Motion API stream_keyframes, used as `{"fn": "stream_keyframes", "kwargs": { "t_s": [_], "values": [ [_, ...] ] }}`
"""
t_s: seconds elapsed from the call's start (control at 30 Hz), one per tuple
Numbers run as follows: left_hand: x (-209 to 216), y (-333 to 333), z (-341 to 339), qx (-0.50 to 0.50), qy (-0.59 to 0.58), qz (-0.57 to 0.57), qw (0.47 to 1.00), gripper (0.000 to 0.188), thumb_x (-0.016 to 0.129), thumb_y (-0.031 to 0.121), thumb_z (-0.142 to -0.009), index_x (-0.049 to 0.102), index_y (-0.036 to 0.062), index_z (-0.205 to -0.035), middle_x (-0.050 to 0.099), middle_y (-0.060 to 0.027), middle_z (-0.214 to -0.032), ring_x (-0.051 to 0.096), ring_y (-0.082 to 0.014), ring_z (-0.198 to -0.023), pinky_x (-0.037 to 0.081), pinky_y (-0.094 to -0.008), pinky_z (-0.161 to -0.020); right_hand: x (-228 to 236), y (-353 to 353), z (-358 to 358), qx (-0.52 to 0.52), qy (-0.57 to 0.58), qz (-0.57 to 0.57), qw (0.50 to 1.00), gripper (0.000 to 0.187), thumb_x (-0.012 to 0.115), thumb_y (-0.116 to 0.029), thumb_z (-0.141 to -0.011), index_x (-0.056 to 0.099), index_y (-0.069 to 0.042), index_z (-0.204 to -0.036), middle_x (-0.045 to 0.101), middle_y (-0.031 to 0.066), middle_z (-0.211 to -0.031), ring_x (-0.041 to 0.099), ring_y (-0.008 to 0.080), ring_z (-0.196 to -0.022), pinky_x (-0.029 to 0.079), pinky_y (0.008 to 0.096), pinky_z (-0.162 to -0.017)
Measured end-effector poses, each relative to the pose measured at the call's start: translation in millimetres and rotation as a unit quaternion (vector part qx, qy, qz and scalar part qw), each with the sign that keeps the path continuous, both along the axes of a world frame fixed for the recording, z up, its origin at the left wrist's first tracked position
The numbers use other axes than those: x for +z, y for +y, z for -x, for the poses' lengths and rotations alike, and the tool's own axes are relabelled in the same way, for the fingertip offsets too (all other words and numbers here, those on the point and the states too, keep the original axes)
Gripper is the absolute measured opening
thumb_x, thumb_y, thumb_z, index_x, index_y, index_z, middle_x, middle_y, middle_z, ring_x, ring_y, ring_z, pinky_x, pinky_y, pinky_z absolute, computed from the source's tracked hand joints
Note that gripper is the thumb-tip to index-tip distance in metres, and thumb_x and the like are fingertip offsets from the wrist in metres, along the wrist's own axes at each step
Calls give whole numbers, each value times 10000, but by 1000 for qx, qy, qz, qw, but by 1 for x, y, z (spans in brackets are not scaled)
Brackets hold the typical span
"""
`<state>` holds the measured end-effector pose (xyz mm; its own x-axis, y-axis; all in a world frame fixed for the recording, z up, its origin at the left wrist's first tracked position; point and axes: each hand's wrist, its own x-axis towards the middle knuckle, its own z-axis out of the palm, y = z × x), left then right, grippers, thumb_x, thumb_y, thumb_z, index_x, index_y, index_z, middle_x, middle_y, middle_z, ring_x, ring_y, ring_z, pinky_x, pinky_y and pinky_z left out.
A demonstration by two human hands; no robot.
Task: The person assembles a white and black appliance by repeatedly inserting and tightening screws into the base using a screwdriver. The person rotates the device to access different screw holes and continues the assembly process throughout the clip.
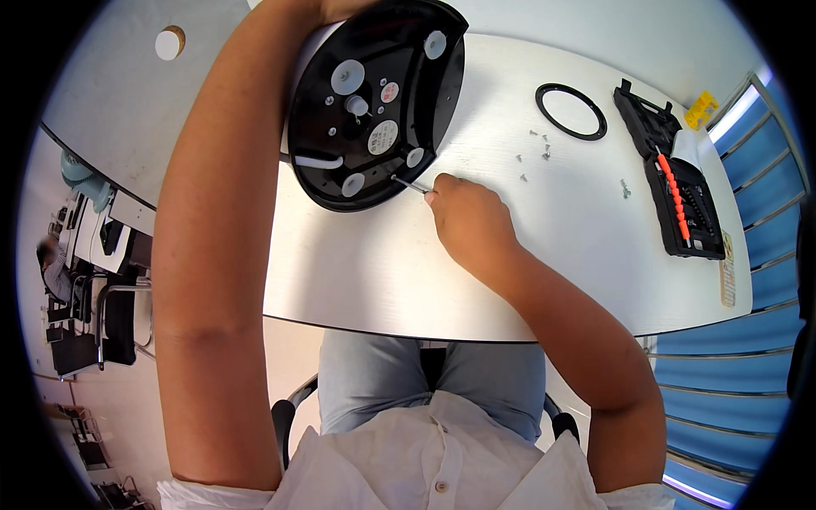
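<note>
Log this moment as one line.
Left hand: partly cropped, at upper edge of black base | Right hand: thin metal tool, tip at base | Table: loose screws, black ring, open tool case

The left arm [212, 255] lay outstretched; the right arm [586, 344] was bent.
The left hand [344, 8], mostly cropped, sat near twelve o'clock; the right hand [470, 219], curled inward, was near centre, toward two.

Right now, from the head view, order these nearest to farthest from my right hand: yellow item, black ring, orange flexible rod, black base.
From your right hand:
1. Black base, to its upper left
2. Black ring, upper right
3. Orange flexible rod, farther right, at the tool case
4. Yellow item, far upper right
</note>
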<state>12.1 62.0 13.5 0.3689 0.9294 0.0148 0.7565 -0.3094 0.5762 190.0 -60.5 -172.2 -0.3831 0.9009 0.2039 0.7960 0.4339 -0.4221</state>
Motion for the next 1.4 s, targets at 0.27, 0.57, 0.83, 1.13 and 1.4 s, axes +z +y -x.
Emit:
{"fn": "stream_keyframes", "kwargs": {
  "t_s": [0.27, 0.57, 0.83, 1.13, 1.4],
  "values": [
    [-1, -4, -6, 7, -5, -16, 1000, 691, 448, 616, -914, 695, -13, -1061, 671, -192, -1062, 600, -266, -987, 439, -381, -926, -7, 0, -3, 10, 18, -155, 988, 127, 628, -96, -845, 534, -20, -886, 569, 122, -940, 615, 339, -721, 518, 413, -632],
    [0, -9, 1, 11, -1, -24, 1000, 697, 450, 617, -911, 689, -19, -1065, 664, -198, -1082, 600, -267, -998, 435, -378, -933, 0, 14, -3, -1, 137, 67, 988, 173, 630, -115, -850, 561, 15, -759, 585, 143, -672, 598, 289, -627, 462, 397, -556],
    [-1, -9, -3, 18, 2, -14, 1000, 714, 452, 632, -898, 680, -16, -1092, 650, -211, -1130, 588, -295, -1042, 414, -384, -964, 4, -5, -1, 25, 8, -65, 998, 218, 653, -122, -812, 530, -20, -959, 545, 134, -948, 622, 308, -804, 537, 399, -655],
    [1, -13, 1, -17, 17, -64, 998, 714, 460, 635, -892, 673, -10, -1113, 656, -211, -1121, 595, -291, -1042, 421, -376, -961, -11, -1, -2, 28, -112, -281, 953, 175, 650, -35, -662, 542, -84, -790, 512, 40, -791, 550, 175, -738, 508, 304, -589],
    [-3, -5, 0, 10, 21, -48, 999, 741, 460, 639, -889, 661, -38, -1117, 646, -229, -1134, 594, -305, -1054, 423, -384, -962, -19, 3, -2, 33, 58, -122, 990, 138, 634, -47, -768, 547, -28, -873, 576, 101, -748, 607, 264, -746, 499, 383, -636]
  ]
}}
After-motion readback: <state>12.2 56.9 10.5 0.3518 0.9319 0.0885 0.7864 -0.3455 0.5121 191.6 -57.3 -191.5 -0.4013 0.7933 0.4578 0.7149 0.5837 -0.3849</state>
